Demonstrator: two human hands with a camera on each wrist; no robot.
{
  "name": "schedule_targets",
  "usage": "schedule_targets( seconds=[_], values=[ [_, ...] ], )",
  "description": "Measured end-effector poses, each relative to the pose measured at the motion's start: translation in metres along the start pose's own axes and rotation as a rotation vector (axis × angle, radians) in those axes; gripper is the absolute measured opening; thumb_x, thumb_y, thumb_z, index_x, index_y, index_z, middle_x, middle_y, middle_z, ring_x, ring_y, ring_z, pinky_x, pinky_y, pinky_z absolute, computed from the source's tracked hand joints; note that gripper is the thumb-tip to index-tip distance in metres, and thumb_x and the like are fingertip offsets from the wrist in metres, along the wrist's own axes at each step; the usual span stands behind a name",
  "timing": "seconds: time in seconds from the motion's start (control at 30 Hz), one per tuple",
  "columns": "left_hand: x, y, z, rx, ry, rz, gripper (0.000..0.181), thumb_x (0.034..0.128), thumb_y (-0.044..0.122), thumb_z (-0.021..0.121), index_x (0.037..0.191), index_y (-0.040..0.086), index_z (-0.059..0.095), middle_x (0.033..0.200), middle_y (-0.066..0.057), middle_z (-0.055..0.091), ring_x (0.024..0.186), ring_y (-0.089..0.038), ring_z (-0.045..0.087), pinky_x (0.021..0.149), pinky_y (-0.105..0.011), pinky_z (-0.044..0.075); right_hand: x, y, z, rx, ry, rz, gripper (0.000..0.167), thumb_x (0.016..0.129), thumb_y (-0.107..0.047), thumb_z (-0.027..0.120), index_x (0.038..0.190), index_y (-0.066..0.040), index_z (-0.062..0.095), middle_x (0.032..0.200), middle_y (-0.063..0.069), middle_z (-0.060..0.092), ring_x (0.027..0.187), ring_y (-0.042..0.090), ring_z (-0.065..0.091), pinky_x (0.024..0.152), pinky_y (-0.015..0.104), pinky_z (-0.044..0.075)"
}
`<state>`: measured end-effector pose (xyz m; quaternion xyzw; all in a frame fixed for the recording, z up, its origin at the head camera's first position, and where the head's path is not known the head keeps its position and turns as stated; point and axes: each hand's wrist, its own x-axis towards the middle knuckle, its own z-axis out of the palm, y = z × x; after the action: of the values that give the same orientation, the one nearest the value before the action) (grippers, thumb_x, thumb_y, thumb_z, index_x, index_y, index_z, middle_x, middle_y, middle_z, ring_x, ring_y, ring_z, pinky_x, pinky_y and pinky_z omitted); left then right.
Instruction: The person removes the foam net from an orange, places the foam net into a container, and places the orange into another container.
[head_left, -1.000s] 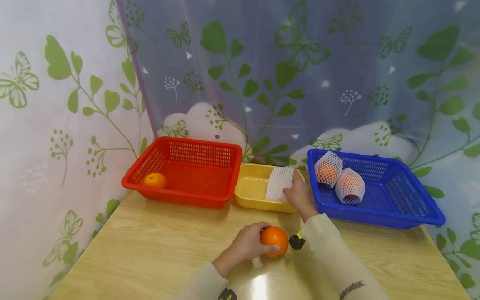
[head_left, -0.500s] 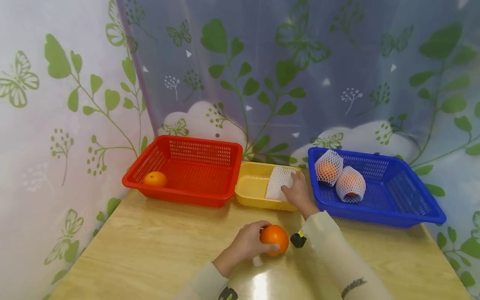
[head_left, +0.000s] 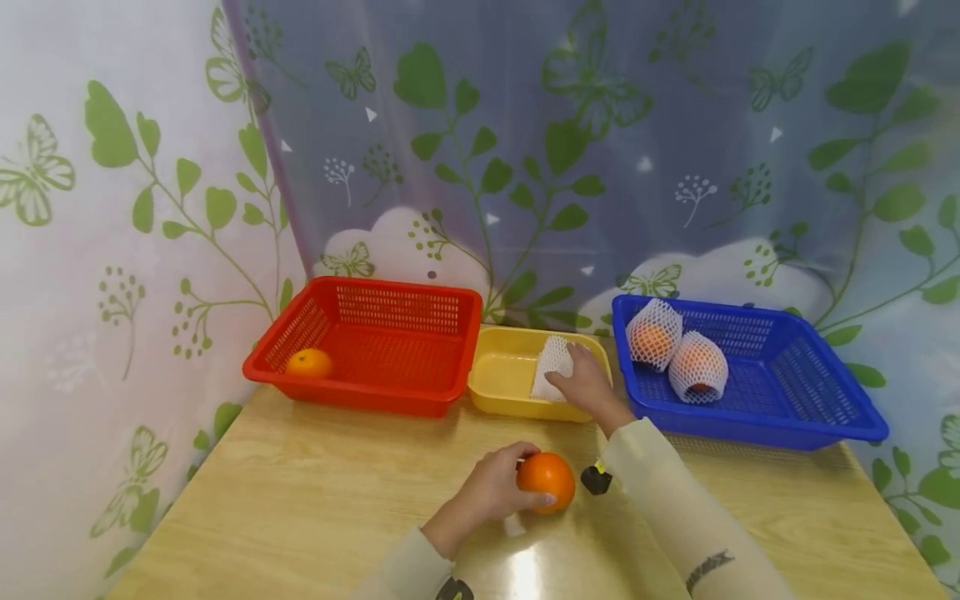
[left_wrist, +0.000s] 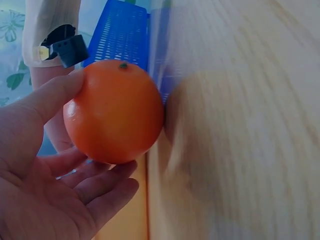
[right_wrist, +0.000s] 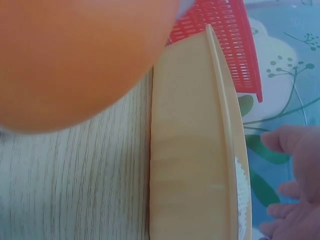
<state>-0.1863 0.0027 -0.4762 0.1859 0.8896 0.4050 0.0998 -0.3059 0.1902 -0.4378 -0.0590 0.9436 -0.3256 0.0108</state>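
Note:
My left hand [head_left: 491, 483] grips a bare orange [head_left: 547, 482] low over the table, thumb on one side and fingers beneath in the left wrist view. The orange [left_wrist: 115, 112] shows its green stem spot there. My right hand [head_left: 588, 379] is over the right part of the yellow tray [head_left: 498, 407], partly covering a white foam net [head_left: 550, 367]. In the right wrist view, the right hand [right_wrist: 300, 185] has its thumb and fingers apart, with background visible between them. The foam net [right_wrist: 242, 200] peeks above the tray rim there.
At left stands a red basket [head_left: 390, 367] holding one orange [head_left: 309, 363]. A blue basket [head_left: 780, 392] at right holds two oranges in foam nets [head_left: 697, 371]. Patterned cloth [head_left: 465, 150] hangs behind the wooden table [head_left: 315, 483].
My right hand has shifted left over the foam net and covers more of it. My left hand and its orange have stayed nearly in place. The head view has shifted slightly.

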Motion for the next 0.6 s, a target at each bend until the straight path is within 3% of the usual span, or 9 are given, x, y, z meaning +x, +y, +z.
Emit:
schedule_targets(
  seconds=[0.23,0.43,0.6],
  values=[
    [-0.003,-0.004,-0.007,0.065,-0.045,0.065,0.067,0.0737,0.034,0.085,0.133,0.022,0.059,0.125,-0.001,0.061,0.110,-0.021,0.056,0.094,-0.047,0.042,0.003,-0.013,0.005,0.027,-0.030,-0.198,0.068,0.096,-0.027,0.061,0.151,-0.002,0.030,0.155,0.026,0.024,0.141,0.044,0.024,0.112,0.060,0.020],
    [-0.006,-0.009,-0.008,0.030,-0.050,0.079,0.063,0.0731,0.033,0.086,0.129,0.024,0.060,0.128,0.000,0.058,0.111,-0.021,0.054,0.094,-0.046,0.043,0.004,-0.033,0.014,-0.037,-0.142,-0.409,0.058,0.100,-0.020,0.054,0.151,-0.005,0.032,0.156,0.024,0.022,0.140,0.043,0.026,0.111,0.060,0.025],
    [-0.009,-0.013,-0.009,-0.015,-0.057,0.085,0.060,0.0731,0.030,0.086,0.125,0.021,0.057,0.127,0.001,0.057,0.114,-0.021,0.053,0.096,-0.044,0.044,0.005,-0.046,0.024,-0.103,-0.254,-0.532,0.057,0.095,-0.005,0.048,0.150,-0.009,0.036,0.158,0.018,0.021,0.143,0.037,0.024,0.112,0.057,0.026]
  ],
)
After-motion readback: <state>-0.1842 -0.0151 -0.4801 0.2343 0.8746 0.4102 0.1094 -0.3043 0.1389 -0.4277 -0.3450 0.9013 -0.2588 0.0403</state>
